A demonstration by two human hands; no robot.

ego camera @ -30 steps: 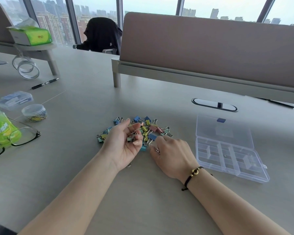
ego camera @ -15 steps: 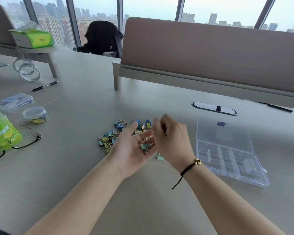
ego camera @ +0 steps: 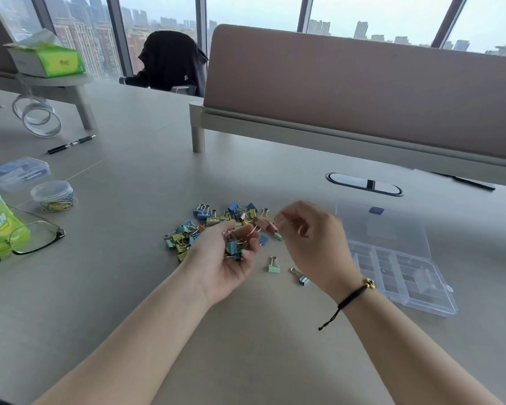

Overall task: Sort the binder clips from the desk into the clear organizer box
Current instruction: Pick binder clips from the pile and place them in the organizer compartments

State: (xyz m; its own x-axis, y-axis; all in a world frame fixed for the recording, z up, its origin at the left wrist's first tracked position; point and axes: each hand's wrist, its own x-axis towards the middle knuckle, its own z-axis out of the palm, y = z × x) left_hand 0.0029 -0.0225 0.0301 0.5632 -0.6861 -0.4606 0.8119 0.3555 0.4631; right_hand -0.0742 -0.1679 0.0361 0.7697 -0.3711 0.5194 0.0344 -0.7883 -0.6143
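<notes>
head | left hand palm-up, fingers cupped around a handful of binder clips | right hand raised, loosely curled, grasp unclear | clip pile on desk | 2 loose clips nearby | clear organizer box open, right

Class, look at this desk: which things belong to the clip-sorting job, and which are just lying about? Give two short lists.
Belongs to the job:
pile of binder clips
clips held in left hand
right hand
clear organizer box, open
two stray clips

Just lying about:
glasses
paper clip tub
pen
tissue box
tape rolls
</notes>
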